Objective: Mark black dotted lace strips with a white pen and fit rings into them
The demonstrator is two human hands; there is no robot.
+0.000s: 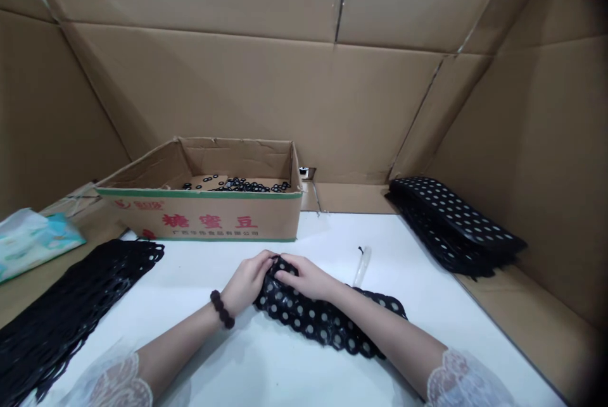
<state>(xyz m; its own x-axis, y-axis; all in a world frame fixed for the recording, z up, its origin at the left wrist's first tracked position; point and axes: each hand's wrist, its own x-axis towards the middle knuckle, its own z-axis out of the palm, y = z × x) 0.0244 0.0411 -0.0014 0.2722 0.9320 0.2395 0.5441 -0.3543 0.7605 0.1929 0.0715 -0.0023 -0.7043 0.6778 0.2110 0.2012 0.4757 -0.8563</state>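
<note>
A black sheet with rows of pale round dots (311,318) and a scalloped edge lies slantwise on the white table. My left hand (246,280), a dark beaded bracelet at its wrist, is closed on the sheet's far left end, fingertips pressed together. Beside it my right hand (306,275) grips the same end, thumb on the dotted face and fingers behind. The two hands nearly meet there. My right forearm passes over the sheet's middle. What lies between the fingertips is too small to make out. A slim clear tool with a dark tip (363,266) rests just behind the sheet.
An open cardboard box (213,214) at back left contains many small black rings (247,185). Black perforated sheets (71,287) are piled at left, near a tissue pack (40,242). More dotted black sheets (446,211) are stacked at right. Cardboard walls (266,90) enclose the table.
</note>
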